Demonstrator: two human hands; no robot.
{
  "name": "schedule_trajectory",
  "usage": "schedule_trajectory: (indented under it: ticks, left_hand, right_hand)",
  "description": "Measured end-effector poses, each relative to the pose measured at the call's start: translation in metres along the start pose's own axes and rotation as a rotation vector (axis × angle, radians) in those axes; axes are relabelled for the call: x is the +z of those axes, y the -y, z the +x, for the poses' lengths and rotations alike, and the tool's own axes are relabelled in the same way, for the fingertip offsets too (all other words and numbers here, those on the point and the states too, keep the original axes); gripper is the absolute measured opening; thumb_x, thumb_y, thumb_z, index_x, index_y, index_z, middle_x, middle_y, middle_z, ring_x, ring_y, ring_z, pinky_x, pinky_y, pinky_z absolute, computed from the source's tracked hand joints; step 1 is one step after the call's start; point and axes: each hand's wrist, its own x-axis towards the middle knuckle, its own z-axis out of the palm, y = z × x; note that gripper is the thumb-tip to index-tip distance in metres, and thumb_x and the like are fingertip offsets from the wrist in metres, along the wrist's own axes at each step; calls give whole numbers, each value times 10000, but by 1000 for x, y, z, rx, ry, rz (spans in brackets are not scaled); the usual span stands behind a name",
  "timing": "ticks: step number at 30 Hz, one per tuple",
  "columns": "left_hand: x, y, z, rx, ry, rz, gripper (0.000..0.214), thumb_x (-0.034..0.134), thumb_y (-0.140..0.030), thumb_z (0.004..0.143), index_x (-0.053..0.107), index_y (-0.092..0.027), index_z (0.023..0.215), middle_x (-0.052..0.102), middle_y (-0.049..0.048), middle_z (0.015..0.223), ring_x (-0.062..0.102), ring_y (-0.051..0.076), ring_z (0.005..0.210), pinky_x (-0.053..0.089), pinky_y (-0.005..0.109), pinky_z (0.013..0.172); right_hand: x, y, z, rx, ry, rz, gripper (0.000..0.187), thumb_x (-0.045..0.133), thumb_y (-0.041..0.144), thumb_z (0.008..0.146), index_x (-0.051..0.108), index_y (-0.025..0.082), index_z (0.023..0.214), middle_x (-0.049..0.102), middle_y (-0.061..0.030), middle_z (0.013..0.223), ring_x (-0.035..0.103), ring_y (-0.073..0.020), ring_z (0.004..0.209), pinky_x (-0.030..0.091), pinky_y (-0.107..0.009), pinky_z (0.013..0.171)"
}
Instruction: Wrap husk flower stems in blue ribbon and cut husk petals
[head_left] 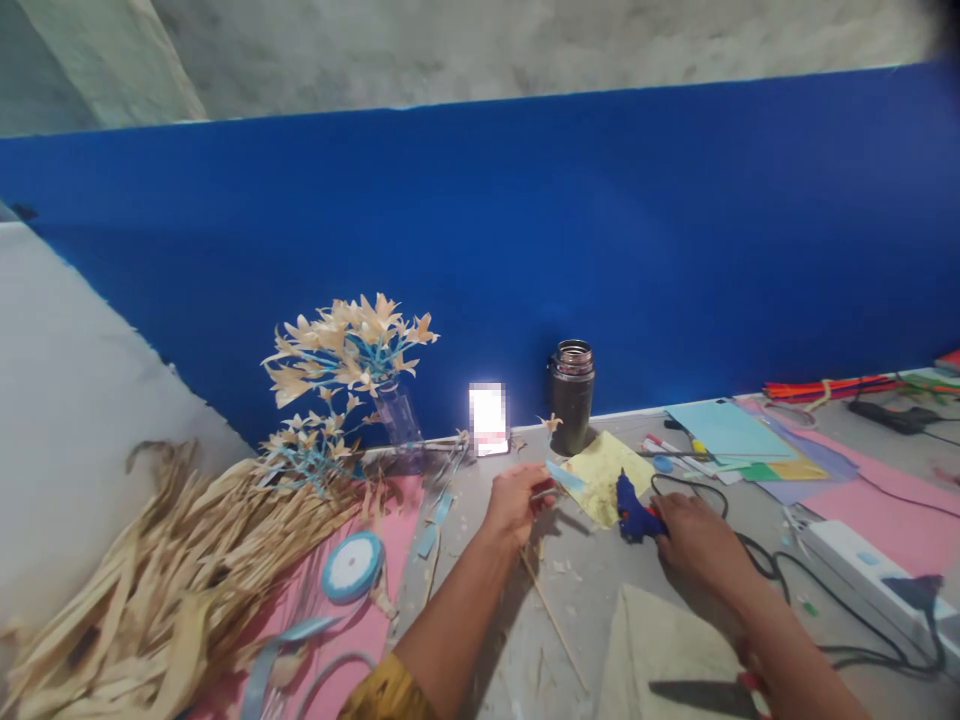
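My left hand [516, 503] is closed in a pinch on a thin wooden stick [551, 618] with a light blue ribbon strip [564, 476] at its tip. My right hand [694, 540] is wrapped round a blue glue gun [634, 513] resting on the grey table [585, 580], nozzle pointing up towards the ribbon. A black cord [780, 575] trails right from the gun. A yellow paper sheet [607, 475] lies just behind both hands.
Dried husk strips [150, 580] pile up at left, with a vase of paper flowers [352, 370] behind. A blue ribbon spool [352, 566] lies on pink paper [390, 540]. A dark jar [572, 395], coloured sheets [724, 430], a white power strip [862, 560] and a blue backboard [525, 230] surround the table.
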Motion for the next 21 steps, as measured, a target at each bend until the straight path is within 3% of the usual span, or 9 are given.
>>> schedule_trajectory:
  ticks: [7, 11, 14, 17, 21]
  left_hand:
    - [8, 35, 42, -76, -4, 65, 89, 710, -123, 666, 702, -90, 749, 693, 71, 643, 607, 106, 528, 390, 158, 400]
    - [5, 40, 48, -62, -27, 113, 158, 714, -158, 672, 712, -87, 813, 692, 71, 627, 609, 115, 523, 392, 163, 397]
    - [3, 40, 50, -36, -56, 175, 181, 732, -190, 663, 716, -92, 815, 667, 51, 574, 567, 108, 457, 361, 175, 373]
    - [2, 38, 52, -1, -70, 266, 147, 739, -186, 655, 719, -95, 768, 602, 10, 480, 450, 74, 347, 286, 183, 339]
    - [3, 36, 56, 27, -65, 388, 86, 729, -161, 654, 699, -110, 716, 564, -7, 437, 448, 77, 341, 308, 189, 355]
  right_hand:
    - [-2, 12, -4, 30, -44, 10, 427, 567, 74, 732, 688, 155, 1133, 653, -152, 1240, 560, -330, 1111, 381, -374, 826]
    - [-4, 0, -2, 42, -5, 49, 376, 547, 126, 737, 677, 140, 1091, 707, -150, 1081, 633, -327, 994, 400, -373, 782]
    - [-2, -15, 1, 42, 6, 249, 401, 510, 189, 780, 636, 157, 1159, 716, -135, 1118, 673, -293, 914, 435, -361, 776]
    - [-2, -21, 3, 62, -72, 516, 433, 492, 334, 839, 599, 174, 1226, 697, -131, 1208, 665, -299, 998, 470, -359, 826]
    - [-10, -8, 1, 8, -87, 745, 436, 443, 530, 900, 659, 183, 1050, 738, -118, 1031, 659, -316, 967, 489, -383, 849]
